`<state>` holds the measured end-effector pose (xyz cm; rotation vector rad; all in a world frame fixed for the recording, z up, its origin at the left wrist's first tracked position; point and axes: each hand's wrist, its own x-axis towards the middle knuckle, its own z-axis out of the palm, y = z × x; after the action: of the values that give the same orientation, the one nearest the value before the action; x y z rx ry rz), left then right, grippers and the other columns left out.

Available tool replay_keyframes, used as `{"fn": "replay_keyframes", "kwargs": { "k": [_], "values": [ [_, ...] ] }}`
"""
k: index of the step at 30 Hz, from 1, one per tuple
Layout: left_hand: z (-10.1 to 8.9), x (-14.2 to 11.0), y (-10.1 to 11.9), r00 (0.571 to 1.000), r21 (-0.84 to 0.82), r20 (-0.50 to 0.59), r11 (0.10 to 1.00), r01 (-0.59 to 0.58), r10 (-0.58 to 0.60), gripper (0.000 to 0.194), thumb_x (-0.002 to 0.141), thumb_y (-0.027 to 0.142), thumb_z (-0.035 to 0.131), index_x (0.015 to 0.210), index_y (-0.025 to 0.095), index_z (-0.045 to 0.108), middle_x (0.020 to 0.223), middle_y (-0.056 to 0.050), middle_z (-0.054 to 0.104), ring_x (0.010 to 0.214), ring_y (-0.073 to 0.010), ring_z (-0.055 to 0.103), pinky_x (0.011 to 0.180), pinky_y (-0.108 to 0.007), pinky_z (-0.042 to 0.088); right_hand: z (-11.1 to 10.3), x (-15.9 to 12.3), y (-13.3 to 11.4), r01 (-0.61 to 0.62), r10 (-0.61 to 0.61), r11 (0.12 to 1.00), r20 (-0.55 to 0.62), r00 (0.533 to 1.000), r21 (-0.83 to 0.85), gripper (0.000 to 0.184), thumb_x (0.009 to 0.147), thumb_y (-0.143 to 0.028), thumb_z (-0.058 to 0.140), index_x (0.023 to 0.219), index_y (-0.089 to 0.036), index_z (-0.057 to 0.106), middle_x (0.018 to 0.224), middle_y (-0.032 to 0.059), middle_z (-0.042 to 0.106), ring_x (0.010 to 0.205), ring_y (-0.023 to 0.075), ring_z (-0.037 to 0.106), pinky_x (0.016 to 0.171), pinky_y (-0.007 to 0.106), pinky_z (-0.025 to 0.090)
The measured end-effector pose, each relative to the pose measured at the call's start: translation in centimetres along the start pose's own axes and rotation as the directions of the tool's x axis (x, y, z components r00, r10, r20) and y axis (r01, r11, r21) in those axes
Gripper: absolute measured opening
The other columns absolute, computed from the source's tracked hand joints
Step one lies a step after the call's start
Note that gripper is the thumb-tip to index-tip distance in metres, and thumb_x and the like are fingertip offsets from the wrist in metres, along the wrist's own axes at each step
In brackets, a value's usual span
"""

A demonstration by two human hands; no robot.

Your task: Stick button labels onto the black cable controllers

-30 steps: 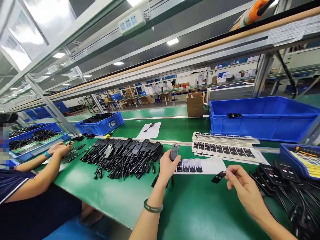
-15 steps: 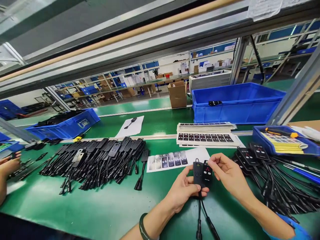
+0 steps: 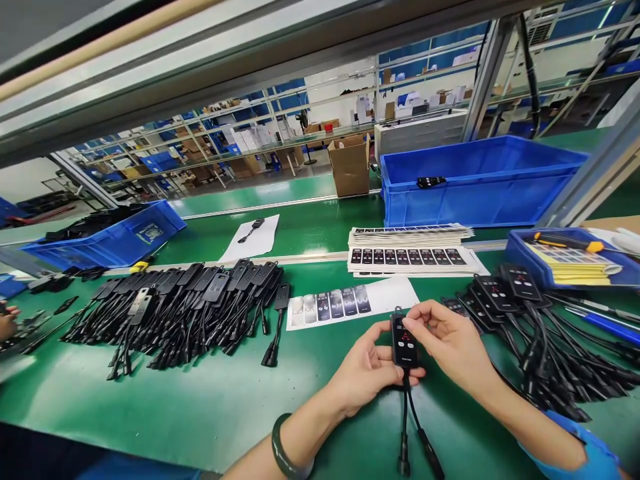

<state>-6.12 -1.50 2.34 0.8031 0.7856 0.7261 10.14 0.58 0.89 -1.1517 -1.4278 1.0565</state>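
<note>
My left hand point(image 3: 367, 363) is closed around the sides of a small black controller point(image 3: 399, 363), held upright over the table with two cables hanging from it. A black label point(image 3: 404, 341) with red marks and two pale buttons lies over the controller's face. My right hand point(image 3: 450, 340) pinches the label's upper right corner with thumb and index finger. Left of my hands lies a label sheet point(image 3: 327, 307) with several labels on it. One controller point(image 3: 283, 297) with cables lies beside the sheet, next to a large pile of unlabelled controllers point(image 3: 200, 300). Labelled controllers point(image 3: 500, 297) are heaped at the right.
Stacked label sheets point(image 3: 410, 259) lie behind my hands. A large blue bin point(image 3: 465, 200) stands behind them, a smaller blue tray point(image 3: 615, 273) at the right. Another blue bin point(image 3: 120, 240) and a co-worker's hand point(image 3: 7, 323) are at the left. A metal rail crosses overhead.
My left hand has brought a controller from beside the pile to in front of me. My right hand has carried the label onto its face. The view has turned right and downward.
</note>
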Motion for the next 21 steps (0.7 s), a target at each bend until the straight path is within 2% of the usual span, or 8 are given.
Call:
{"fn": "replay_keyframes", "kwargs": {
  "k": [7,13,21],
  "values": [
    [0.19,0.04,-0.22,1.0,0.045,-0.002,0.999,-0.02,0.02,0.072,0.063,0.037,0.08,0.118,0.017,0.039,0.089,-0.016,0.064,0.079,-0.0231,0.065,0.067,-0.019,0.049,0.03,-0.14,-0.13,0.003,-0.003,1.0,-0.02,1.0,-0.015,0.024,0.08,-0.039,0.062,0.081,-0.015,0.058,0.068,0.0016,0.055,0.06,0.0113,0.053,0.053,0.02,0.045],
    [0.16,0.07,-0.34,0.999,0.062,0.012,0.997,-0.052,0.051,0.071,0.064,0.039,0.079,0.118,0.018,0.039,0.088,-0.015,0.064,0.079,-0.0207,0.065,0.074,-0.021,0.052,0.12,-0.14,-0.26,-0.003,0.002,0.999,-0.042,0.999,-0.035,0.023,0.079,-0.038,0.063,0.08,-0.015,0.059,0.068,0.0023,0.056,0.061,0.0124,0.054,0.055,0.022,0.045],
    [-0.05,0.33,-0.75,0.997,0.076,0.014,0.995,-0.071,0.07,0.072,0.064,0.041,0.08,0.118,0.018,0.038,0.087,-0.013,0.063,0.077,-0.0178,0.065,0.072,-0.019,0.052,0.14,-0.18,0.01,-0.008,0.005,0.999,-0.052,0.999,-0.054,0.024,0.079,-0.038,0.063,0.079,-0.015,0.058,0.067,0.0027,0.057,0.06,0.0132,0.054,0.055,0.022,0.046]
  ]
}}
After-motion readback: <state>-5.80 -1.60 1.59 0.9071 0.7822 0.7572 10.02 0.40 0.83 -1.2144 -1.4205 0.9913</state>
